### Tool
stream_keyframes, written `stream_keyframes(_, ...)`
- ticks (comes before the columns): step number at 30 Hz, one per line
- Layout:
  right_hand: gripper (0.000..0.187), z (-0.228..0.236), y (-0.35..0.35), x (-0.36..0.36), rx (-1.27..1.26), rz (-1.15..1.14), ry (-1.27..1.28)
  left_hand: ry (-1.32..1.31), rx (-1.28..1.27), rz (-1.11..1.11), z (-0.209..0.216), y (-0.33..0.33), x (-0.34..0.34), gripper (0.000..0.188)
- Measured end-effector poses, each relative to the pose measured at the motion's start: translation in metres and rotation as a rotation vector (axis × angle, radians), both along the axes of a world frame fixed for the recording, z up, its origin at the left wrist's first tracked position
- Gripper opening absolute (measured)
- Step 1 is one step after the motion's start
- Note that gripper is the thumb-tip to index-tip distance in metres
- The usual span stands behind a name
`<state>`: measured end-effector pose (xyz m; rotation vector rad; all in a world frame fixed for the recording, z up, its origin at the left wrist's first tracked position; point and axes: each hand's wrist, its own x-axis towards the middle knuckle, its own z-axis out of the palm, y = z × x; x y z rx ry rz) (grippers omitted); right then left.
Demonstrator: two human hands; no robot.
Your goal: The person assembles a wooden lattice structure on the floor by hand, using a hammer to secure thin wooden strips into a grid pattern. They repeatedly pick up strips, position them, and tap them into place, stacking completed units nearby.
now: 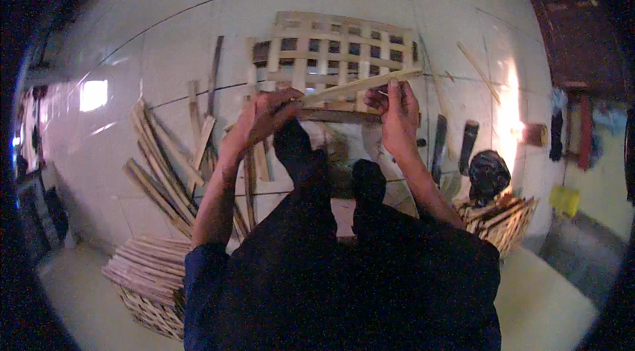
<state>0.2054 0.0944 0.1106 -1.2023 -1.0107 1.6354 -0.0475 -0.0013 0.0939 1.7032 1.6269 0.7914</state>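
A pale flat strip, bamboo or wood by its look, is stretched between my two hands, its right end tilted slightly up. My left hand closes round the strip's left end. At the other end my right hand pinches it, thumb on top. Just beyond lies a woven lattice panel of crossed pale strips with square gaps, flat on the tiled floor. My hands are above the panel's near edge, where a darker strip runs across.
Loose strips fan out on the left. A woven basket with stacked strips stands lower left; another basket with strips and a black plastic bag is at right. Two dark-handled tools lie right of my forearm. A yellow object is farther right.
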Motion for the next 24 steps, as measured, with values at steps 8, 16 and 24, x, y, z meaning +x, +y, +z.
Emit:
stream_keyframes(8, 0.019, -0.064, -0.010, 0.119, -0.082, -0.390, 0.093, -0.229, -0.214, 0.628, -0.115, 0.052, -0.075, 0.042)
stream_keyframes(16, 0.021, -0.103, -0.050, 0.122, -0.193, -0.353, 0.117, -0.480, -0.300, 0.639, -0.115, 0.046, -0.055, 0.041)
stream_keyframes(24, 0.020, -0.095, -0.036, 0.102, -0.217, -0.264, 0.134, -0.665, -0.004, 0.713, -0.069, 0.058, -0.028, 0.028)
